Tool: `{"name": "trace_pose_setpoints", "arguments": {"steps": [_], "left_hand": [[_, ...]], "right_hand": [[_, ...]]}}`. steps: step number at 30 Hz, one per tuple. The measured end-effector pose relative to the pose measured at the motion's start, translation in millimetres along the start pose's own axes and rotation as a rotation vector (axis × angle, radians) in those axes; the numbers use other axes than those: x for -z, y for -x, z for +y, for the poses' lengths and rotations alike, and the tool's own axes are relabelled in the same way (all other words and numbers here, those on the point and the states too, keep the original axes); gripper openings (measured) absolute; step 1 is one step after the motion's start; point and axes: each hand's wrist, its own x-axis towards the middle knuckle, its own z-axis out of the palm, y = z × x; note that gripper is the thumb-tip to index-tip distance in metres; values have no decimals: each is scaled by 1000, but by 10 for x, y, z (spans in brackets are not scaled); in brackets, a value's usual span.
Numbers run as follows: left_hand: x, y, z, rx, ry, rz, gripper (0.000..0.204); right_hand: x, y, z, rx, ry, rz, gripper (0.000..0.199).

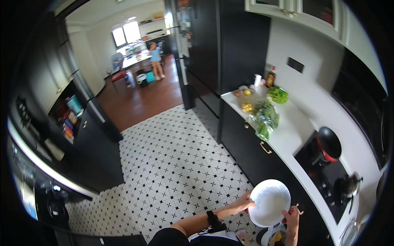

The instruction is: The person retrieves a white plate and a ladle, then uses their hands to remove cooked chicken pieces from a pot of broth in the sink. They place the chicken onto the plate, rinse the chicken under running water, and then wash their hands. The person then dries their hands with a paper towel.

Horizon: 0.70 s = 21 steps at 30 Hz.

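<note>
A round white bowl (271, 205) with a pale bluish pattern on its inner wall is held up between both my hands. At its left rim my left hand (241, 203) grips it, thumb over the edge. My right hand (292, 216) pinches the lower right rim, thumb on the inside. The bowl tilts so that its inside faces up toward me; whitish contents or a bare white bottom, I cannot tell which. Below it, partly hidden, stands a bin (276, 237) with a clear bag and something yellow in it.
On the right runs a white counter (293, 127) with bagged greens (264, 117), lettuce (278, 94) and a bottle (271, 77). A red-and-black pan (329, 144) and a kettle (349, 186) stand on the black stove (324, 180). Patterned tiles (176, 164) cover the floor. A person (155, 60) stands by a far table.
</note>
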Motion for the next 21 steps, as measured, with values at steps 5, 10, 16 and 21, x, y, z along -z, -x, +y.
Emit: {"name": "trace_pose_setpoints", "arguments": {"steps": [5, 10, 16, 21], "left_hand": [[-265, -147, -187, 183, -32, -225, 57], [-888, -189, -308, 226, -53, -116, 58], [-1874, 186, -613, 266, -146, -359, 62], [-2729, 474, -1289, 311, -234, -561, 60]], "right_hand": [[213, 564, -2, -25, 74, 198, 26], [628, 1161, 305, 46, 368, 385, 30], [955, 2503, 465, -23, -142, 579, 19], [1335, 3688, 891, 11, -250, 832, 17]]}}
